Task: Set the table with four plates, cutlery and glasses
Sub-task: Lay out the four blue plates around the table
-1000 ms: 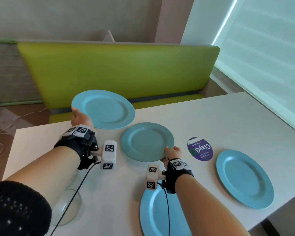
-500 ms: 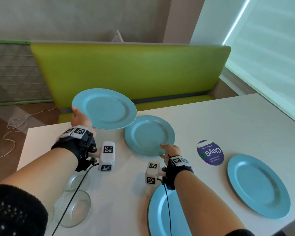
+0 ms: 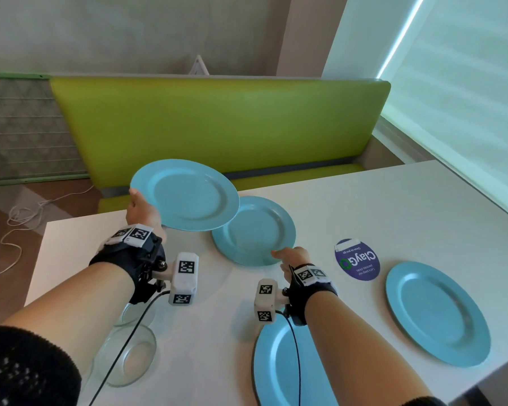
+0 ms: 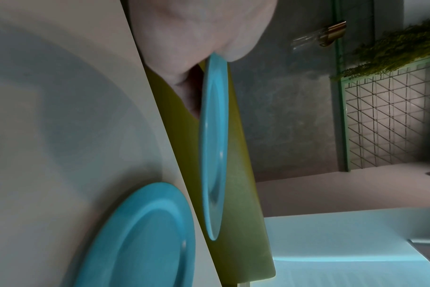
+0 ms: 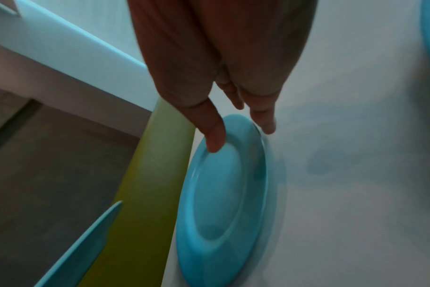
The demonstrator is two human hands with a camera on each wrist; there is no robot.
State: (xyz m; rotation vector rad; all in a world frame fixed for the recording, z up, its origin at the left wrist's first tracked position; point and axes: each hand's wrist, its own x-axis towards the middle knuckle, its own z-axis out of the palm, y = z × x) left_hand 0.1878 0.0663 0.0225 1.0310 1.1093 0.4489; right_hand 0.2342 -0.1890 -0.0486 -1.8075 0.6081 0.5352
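Blue plastic fills both hands' work. The left hand [image 3: 143, 210] pinches the rim of a raised plate [image 3: 185, 194] at its nine o'clock edge, thumb on top and fingers curled beneath, and holds it level in the air above the far left part of the white table [image 3: 364, 206]; the left wrist view shows this plate [image 4: 214, 145] edge-on, clear of the tabletop. Its four o'clock rim overlaps the second plate [image 3: 255, 231], which lies flat on the table. The right hand [image 3: 291, 256] reaches to that second plate at its five o'clock edge; in the right wrist view the fingers [image 5: 214, 139] are nearly straight, the thumb resting on the rim and another fingertip touching down just beside it, so the hand is open and grips nothing. At three o'clock from the right hand lies a round purple sticker [image 3: 357, 259], and beyond it a third plate [image 3: 437, 315] near the table's right edge. A fourth plate [image 3: 279, 367] lies under the right forearm at six o'clock. Two clear glass bowls [image 3: 126, 356] sit under the left forearm. A green bench [image 3: 217, 124] stands behind the table at twelve o'clock.
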